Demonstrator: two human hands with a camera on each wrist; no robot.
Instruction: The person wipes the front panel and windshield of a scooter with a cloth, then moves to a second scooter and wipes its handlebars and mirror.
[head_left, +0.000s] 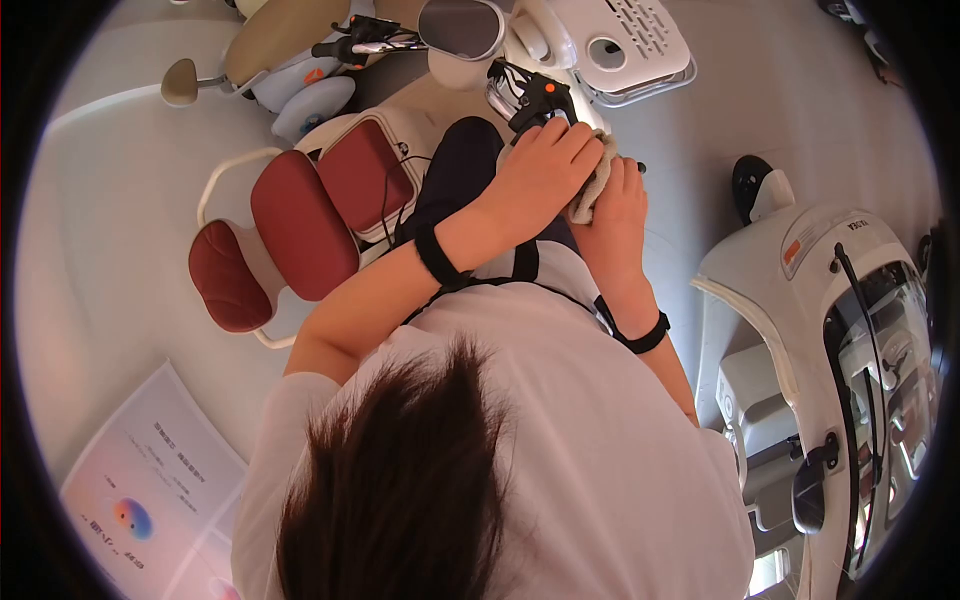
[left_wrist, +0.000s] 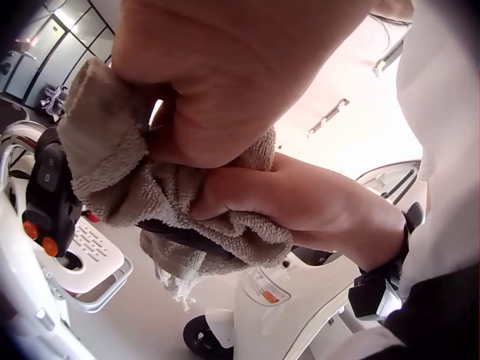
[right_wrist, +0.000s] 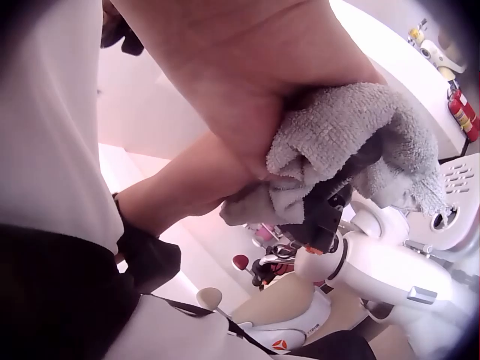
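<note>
A grey-beige towel (left_wrist: 112, 142) is bunched round the dark handlebar grip (left_wrist: 187, 237) of a white scooter, whose end pokes out between the folds. My left hand (head_left: 548, 170) holds the towel from above, near the black switch housing (left_wrist: 52, 187) with its orange buttons. Closer to the outer end, my right hand (head_left: 615, 222) grips the same towel, its thumb lying along the cloth in the left wrist view. Seen from the right wrist, the towel (right_wrist: 337, 135) wraps over the bar and hangs loose beyond it. Some fingertips are hidden in the folds.
A white slotted front panel (head_left: 630, 50) and a mirror (head_left: 460, 28) sit ahead of the bar. Red seat cushions (head_left: 305, 225) are at my left, beside another scooter (head_left: 290, 50). A white vehicle with a windshield (head_left: 850, 300) stands at my right. A printed poster (head_left: 150, 490) is at lower left.
</note>
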